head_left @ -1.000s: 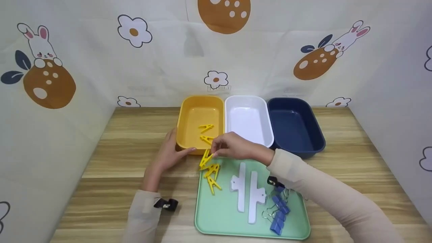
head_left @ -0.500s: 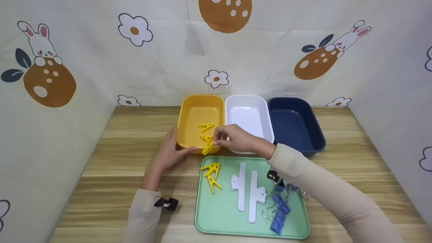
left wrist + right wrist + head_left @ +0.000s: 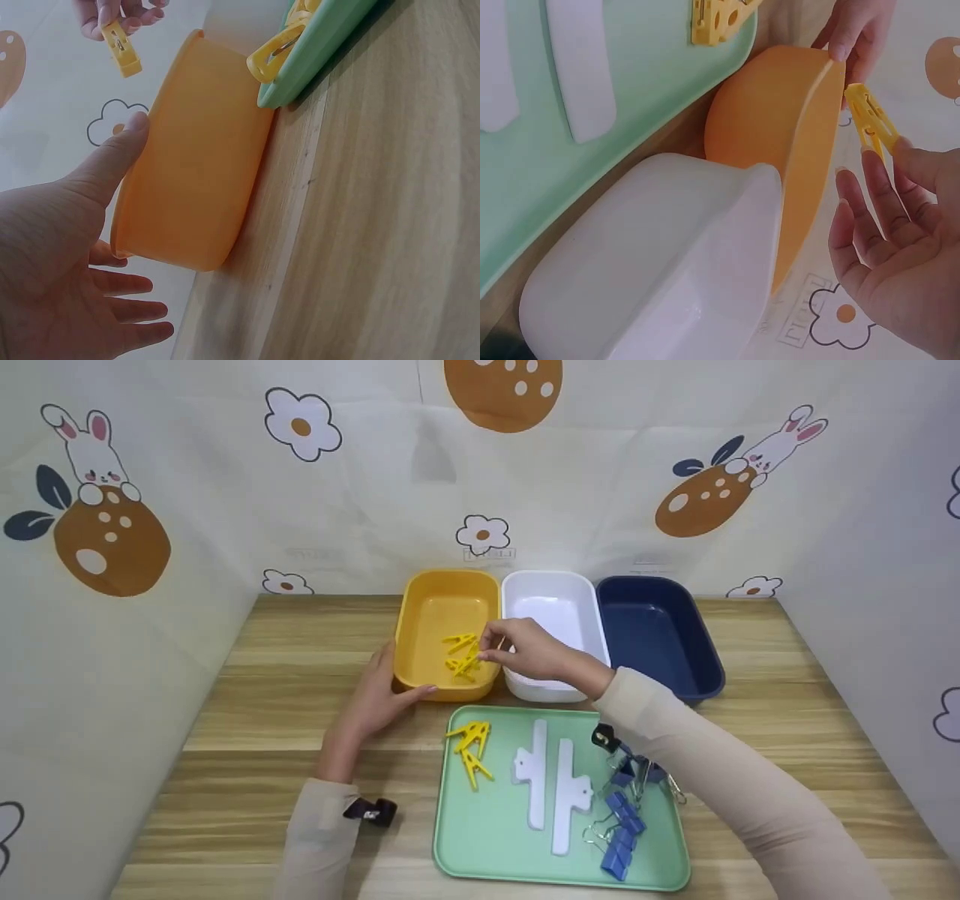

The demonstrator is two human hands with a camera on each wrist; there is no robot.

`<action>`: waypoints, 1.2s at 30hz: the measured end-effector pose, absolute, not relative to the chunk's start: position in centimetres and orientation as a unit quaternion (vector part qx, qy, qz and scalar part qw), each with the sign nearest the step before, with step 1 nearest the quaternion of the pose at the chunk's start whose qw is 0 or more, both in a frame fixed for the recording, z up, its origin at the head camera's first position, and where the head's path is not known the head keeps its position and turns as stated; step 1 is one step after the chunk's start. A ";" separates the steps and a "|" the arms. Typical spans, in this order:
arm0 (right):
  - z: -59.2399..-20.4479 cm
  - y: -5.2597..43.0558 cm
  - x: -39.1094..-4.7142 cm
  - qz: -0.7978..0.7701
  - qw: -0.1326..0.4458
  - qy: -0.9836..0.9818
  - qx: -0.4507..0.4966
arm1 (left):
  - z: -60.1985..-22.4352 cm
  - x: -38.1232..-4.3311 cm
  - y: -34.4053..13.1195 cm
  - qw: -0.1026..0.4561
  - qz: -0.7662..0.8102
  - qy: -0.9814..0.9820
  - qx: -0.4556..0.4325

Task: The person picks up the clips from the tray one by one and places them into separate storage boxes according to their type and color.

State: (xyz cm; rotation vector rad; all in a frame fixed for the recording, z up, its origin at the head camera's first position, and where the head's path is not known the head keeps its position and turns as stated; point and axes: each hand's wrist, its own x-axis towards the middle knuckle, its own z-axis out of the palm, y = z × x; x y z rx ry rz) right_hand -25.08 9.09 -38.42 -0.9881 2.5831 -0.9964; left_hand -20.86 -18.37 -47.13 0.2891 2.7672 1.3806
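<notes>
My right hand pinches a yellow clothespin between thumb and fingertips, over the yellow bin. In the right wrist view the pin is held by one end, its other end pointing away from the hand. Inside the bin lie yellow clothespins, partly overlapped by the held one in the head view. My left hand is at the bin's near left corner. Its thumb touches the rim, and the other fingers are spread and fairly straight beside the wall.
A white bin and a navy bin stand right of the yellow one. In front, a green tray bears several yellow clothespins, two white wide clips and several blue binder clips. Patterned cloth walls enclose the table.
My right hand has carried the clothespin from above the tray's far left corner, away and over the yellow bin's rim. The left hand has stayed at the bin.
</notes>
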 end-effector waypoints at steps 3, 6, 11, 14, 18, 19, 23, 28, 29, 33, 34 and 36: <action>-38.2 9.0 -25.4 -0.341 0.101 0.876 -0.325 | -47.1 -20.9 -18.4 0.019 0.445 0.891 0.091; -38.1 8.9 -25.8 -0.344 0.102 0.879 -0.313 | -47.1 -20.9 -18.4 0.022 0.445 0.891 0.089; -38.0 8.7 -26.5 -0.349 0.096 0.882 -0.302 | -47.1 -20.9 -18.5 0.025 0.443 0.892 0.084; -38.0 8.5 -26.8 -0.352 0.090 0.881 -0.302 | -47.1 -20.8 -18.5 0.024 0.436 0.896 0.085; -38.0 8.1 -27.2 -0.356 0.089 0.883 -0.294 | -47.0 -20.8 -18.5 0.024 0.430 0.899 0.086; -37.9 7.9 -27.3 -0.357 0.091 0.884 -0.289 | -47.0 -20.8 -18.5 0.025 0.429 0.899 0.085; -37.8 7.6 -27.6 -0.362 0.092 0.884 -0.281 | -47.0 -20.9 -18.5 0.028 0.431 0.898 0.085; -37.5 7.1 -28.1 -0.365 0.091 0.884 -0.276 | -47.0 -20.9 -18.4 0.031 0.432 0.897 0.084; -37.5 7.1 -28.2 -0.365 0.092 0.885 -0.273 | -47.0 -20.9 -18.4 0.032 0.432 0.897 0.083; -37.4 6.9 -28.6 -0.359 0.093 0.890 -0.266 | -47.0 -20.9 -18.4 0.034 0.434 0.897 0.082; -37.4 6.8 -28.7 -0.357 0.092 0.891 -0.264 | -47.0 -20.9 -18.4 0.035 0.433 0.897 0.082; -37.3 6.7 -29.0 -0.355 0.091 0.893 -0.262 | -47.0 -20.9 -18.4 0.034 0.434 0.897 0.082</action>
